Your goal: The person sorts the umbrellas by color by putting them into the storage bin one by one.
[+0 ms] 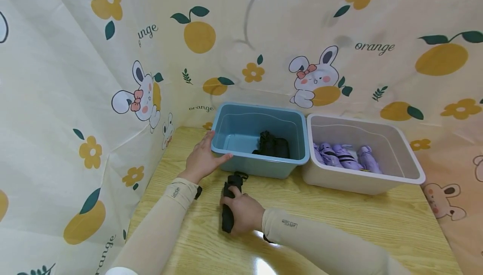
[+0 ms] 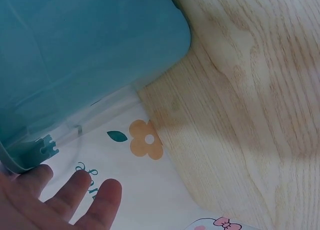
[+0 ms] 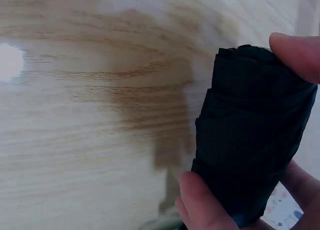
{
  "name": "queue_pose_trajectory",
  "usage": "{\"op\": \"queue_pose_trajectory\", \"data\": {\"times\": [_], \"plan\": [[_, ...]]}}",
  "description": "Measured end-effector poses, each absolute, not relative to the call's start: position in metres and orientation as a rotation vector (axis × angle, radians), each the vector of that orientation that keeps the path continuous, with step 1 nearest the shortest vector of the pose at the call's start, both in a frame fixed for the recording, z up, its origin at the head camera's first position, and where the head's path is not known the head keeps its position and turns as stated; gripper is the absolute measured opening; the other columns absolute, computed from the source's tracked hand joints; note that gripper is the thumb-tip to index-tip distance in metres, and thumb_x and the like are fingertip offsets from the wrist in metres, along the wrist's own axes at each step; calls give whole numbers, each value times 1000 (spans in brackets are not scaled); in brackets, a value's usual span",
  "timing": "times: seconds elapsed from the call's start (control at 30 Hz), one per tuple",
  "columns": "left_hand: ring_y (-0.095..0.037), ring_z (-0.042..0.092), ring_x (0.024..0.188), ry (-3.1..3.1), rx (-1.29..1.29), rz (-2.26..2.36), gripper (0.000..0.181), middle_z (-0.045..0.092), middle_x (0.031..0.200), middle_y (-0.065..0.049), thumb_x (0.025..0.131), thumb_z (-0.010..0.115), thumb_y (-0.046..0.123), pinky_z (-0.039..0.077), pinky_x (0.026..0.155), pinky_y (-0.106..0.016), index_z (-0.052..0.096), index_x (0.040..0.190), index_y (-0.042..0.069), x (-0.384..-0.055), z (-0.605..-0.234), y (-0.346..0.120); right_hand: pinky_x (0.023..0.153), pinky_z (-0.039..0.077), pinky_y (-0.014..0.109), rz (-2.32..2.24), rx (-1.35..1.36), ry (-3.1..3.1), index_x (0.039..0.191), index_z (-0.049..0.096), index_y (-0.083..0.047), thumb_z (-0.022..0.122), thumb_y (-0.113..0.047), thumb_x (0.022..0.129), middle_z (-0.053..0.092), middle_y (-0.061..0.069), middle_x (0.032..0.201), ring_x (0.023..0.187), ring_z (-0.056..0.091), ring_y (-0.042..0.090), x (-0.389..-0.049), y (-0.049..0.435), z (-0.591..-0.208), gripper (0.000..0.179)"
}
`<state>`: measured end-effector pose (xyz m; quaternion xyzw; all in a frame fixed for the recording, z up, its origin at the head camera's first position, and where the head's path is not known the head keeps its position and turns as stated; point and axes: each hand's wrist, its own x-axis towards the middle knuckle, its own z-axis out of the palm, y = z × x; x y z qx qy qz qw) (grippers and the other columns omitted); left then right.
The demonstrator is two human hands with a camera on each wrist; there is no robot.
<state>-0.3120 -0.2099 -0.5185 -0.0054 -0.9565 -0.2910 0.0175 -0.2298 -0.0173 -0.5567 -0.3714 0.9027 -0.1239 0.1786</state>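
My right hand [image 1: 244,213] grips a folded black compact umbrella [image 1: 227,218] low over the table, its handle and wrist loop toward the blue bin [image 1: 260,168]. In the right wrist view, fingers and thumb wrap round the rolled fabric of the umbrella [image 3: 250,135]. My left hand [image 1: 201,160] rests at the bin's front left corner, fingers spread along the rim. The left wrist view has relaxed fingertips [image 2: 107,197] beside the bin's wall [image 2: 100,40]. Inside the blue bin, dark folded umbrellas [image 1: 274,146] lie toward the right.
A beige bin [image 1: 339,181] stands right of the blue one, holding several purple folded umbrellas [image 1: 345,158]. Both bins sit on a wood-grain table [image 1: 294,216]. Behind and to the left hangs a cloth [image 1: 226,65] printed with rabbits and oranges.
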Motion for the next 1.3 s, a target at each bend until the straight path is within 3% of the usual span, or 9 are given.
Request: {"op": "queue_pose_trajectory", "data": {"times": [0.3,0.53,0.77,1.03,1.3], "plan": [[-37,37,140,-2970,-28,-890,111,18,165,-6,79,62,78,46,94,-56,19,161,17,-314,-520,-210,74,52,29,-249,-1219,2369,135,58,-29,95,-32,65,32,14,150,91,64,24,-217,28,-490,79],[-36,38,139,-2961,-15,-884,110,20,164,-6,80,65,75,45,97,-55,20,160,15,-316,-521,-210,78,52,27,-315,-1251,2286,136,56,-34,95,-25,62,29,12,153,104,61,26,-213,66,-433,84],[-36,39,139,-2964,-15,-878,108,20,164,-6,80,65,73,47,94,-54,21,160,15,-315,-521,-209,76,51,27,-403,-1255,2339,132,56,-31,91,-22,62,26,13,154,97,62,25,-218,85,-388,79],[-37,39,138,-2954,-41,-864,108,22,163,-8,80,66,73,48,93,-54,23,159,13,-316,-519,-209,70,52,29,-413,-1203,2466,137,53,-31,90,-27,67,21,14,157,89,62,19,-248,97,-348,80],[-37,40,138,-2937,-59,-896,107,23,163,-8,80,66,72,46,95,-54,25,159,13,-313,-519,-210,71,51,34,-386,-1084,2539,136,54,-28,90,-21,68,21,16,157,94,62,28,-297,98,-328,77]]}}
